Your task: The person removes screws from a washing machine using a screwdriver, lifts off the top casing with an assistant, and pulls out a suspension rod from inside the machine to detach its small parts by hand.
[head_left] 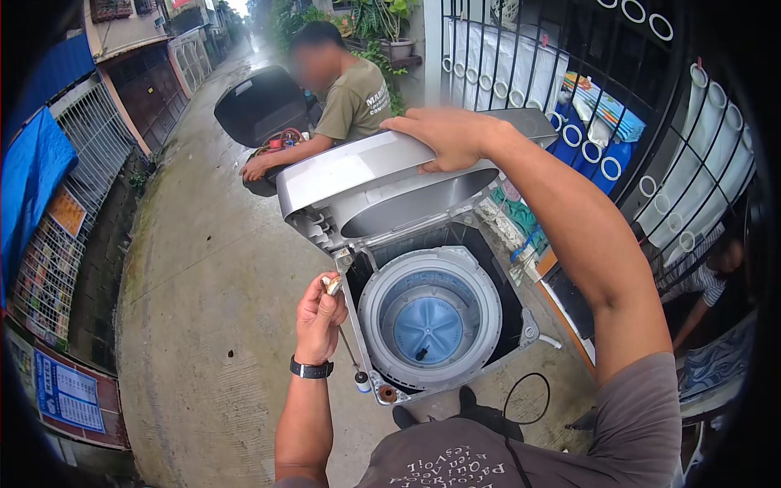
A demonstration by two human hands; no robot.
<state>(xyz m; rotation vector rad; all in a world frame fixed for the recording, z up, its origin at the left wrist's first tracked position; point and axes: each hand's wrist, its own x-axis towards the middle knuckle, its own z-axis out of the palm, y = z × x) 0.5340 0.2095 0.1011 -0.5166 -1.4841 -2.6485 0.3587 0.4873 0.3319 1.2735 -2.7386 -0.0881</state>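
Observation:
A top-load washing machine stands before me with its drum point(382, 313) showing inside the open cabinet. Its grey top cover point(342, 177) is tilted up at the back. My right hand point(447, 137) grips the upper edge of that cover, fingers over the rim. My left hand point(319, 319) is closed at the cabinet's left corner, pinching the whitish, brown-stained end piece point(332, 285) of what looks like a suspension rod. The thin rod point(350, 346) slants down from the hand to a dark and white end point(363, 382) near the front corner.
Behind the cover, a person point(350, 93) reaches into an open black box point(264, 106) holding coloured hoses. A barred gate point(561, 49) runs along the right, with another person point(708, 268) beyond it. A black cable loop point(527, 398) lies near my feet. The concrete lane point(203, 301) stretches left.

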